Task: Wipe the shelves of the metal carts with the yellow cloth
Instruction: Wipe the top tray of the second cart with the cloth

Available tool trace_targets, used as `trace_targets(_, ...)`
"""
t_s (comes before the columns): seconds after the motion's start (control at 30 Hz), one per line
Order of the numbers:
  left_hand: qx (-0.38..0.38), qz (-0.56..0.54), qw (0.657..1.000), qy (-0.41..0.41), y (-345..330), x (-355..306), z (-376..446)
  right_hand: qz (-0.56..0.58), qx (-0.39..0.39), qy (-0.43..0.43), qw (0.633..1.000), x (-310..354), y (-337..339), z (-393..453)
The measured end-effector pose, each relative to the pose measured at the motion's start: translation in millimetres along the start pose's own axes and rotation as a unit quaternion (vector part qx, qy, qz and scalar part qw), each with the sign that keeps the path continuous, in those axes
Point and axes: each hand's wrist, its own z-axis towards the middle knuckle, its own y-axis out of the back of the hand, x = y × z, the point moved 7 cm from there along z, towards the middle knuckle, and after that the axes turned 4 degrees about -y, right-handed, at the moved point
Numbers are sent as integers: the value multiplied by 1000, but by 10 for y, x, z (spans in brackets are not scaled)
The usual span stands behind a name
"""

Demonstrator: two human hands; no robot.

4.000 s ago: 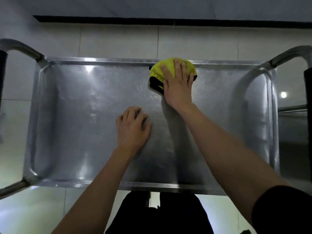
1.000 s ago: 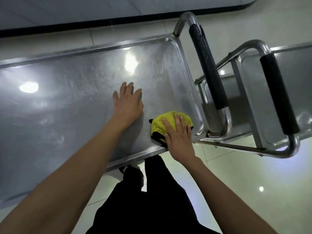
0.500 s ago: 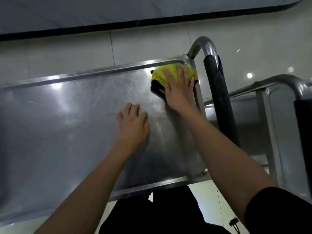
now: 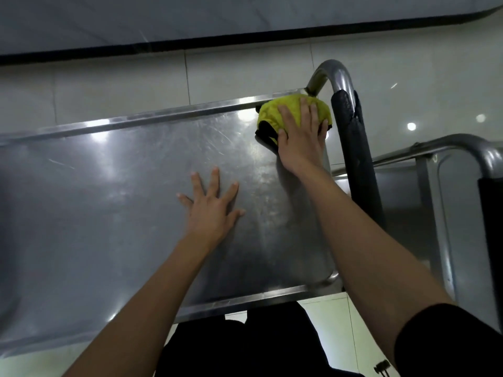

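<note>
Since half a second ago the left hand [image 4: 211, 206] has flattened out: its fingers, curled then, now lie spread and straight on the top shelf [image 4: 114, 186] of the metal cart, near the middle of the view. The right hand [image 4: 300, 140] presses the yellow cloth [image 4: 275, 114] into the shelf's far right corner, at about one o'clock, where it sat before, tight against the rim and just beside the black-padded handle [image 4: 353, 148]. The cloth lies under the palm, bulging out past the straight fingers toward twelve o'clock, a dark edge showing at its left. A second cart [image 4: 441, 186] stands at three o'clock.
</note>
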Motion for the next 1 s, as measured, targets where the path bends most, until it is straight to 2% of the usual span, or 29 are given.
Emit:
trace_targets(0.2, -10, 7, 1000, -13, 47, -52, 102, -11, 0, -13, 1000, -235, -50, -568)
trace_targets(0.47, -17, -28, 999, -42, 83, -23, 22, -44, 41, -63, 996, -427, -294, -2251)
trace_targets(0.6, -30, -34, 995, -90, 39, 37, -146, -24, 54, -87, 994, -395, -377, -2985)
trace_targets(0.7, -63, -60, 991, -103, 16, 118, -454, -36, 58, -75, 995, -317, -414, -3323)
trace_targets(0.87, -73, -81, 989, -100, -174, 190, -1266, -58, 60, -48, 995, -189, -450, -3627)
trace_targets(1.0, -91, -116, 987, -64, -403, 310, -2020, -89, 37, 9, 995, -69, -455, -3824)
